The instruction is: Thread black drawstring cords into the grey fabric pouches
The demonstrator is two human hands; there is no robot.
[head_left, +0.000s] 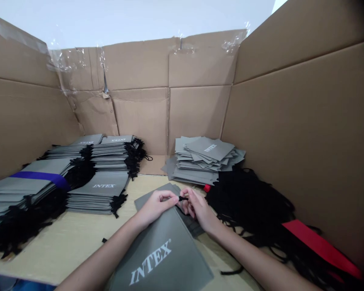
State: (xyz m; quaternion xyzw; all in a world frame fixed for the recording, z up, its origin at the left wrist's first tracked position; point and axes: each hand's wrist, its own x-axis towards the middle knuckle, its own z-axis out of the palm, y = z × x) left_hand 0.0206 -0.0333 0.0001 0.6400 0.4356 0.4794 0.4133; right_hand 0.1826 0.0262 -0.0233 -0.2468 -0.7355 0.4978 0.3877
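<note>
A grey pouch [182,258] printed INTEX lies slanted in front of me, with more grey pouches under its far end. At its far corner my left hand [157,205] is closed, thumb and fingers pinching the pouch edge and a short black cord [183,198]. From the other side my right hand [198,208] is closed on the same cord with its fingertips. The fingers partly hide the cord, so its knot or loop cannot be made out.
Corded pouches in stacks [98,188] stand at left, one bundle under a purple band [41,176]. Loose grey pouches [204,159] are piled at back right. Beside them lies a heap of black cords [248,198] with a red strip [320,244]. Cardboard walls [139,113] enclose the table.
</note>
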